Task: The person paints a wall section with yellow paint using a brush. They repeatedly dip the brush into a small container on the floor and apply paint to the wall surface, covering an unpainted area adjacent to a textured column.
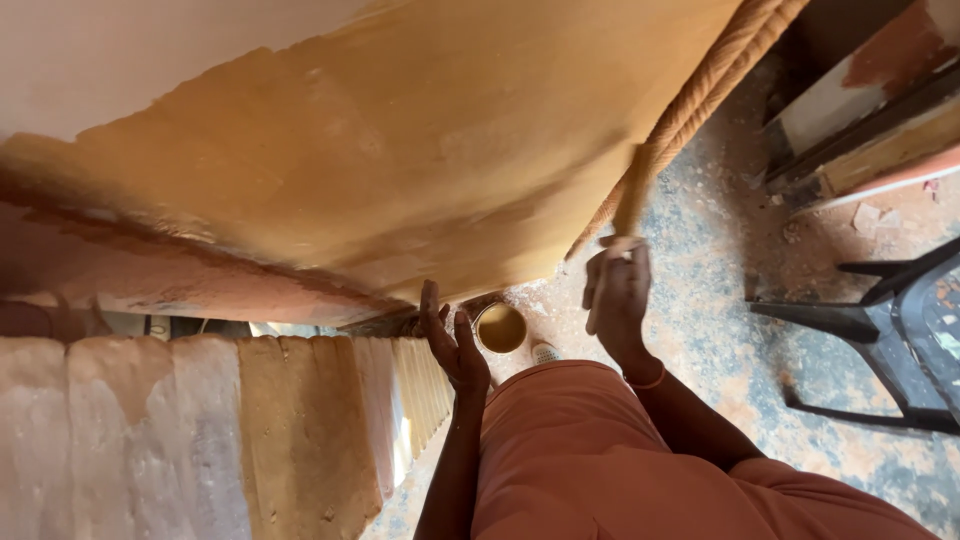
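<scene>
Gripping a paint brush (634,195) by its pale handle, the right hand (618,290) is clenched around it just below the ochre-painted slanted underside of the staircase (420,140), with the bristle end up against the painted surface near the rope-like moulded edge (700,95). Left hand (455,345) is released, fingers spread, held up near the lower edge of the slab; cannot tell if it touches.

Risks, as a judgement: brush is loaded overhead, so drips could fall on the hand, the orange garment (590,460) or the speckled floor (720,320). Wet paint could get smeared by the left hand if it presses the fresh coat. Bristles could stray over the moulded edge or onto the unpainted white patch (130,60) at upper left and leave an uneven border.

Small paint tin (500,327) sits on the floor between the two hands, nearer the left one, close to the feet and easy to kick. Dark plastic chair (890,330) stands well apart on the right.
</scene>
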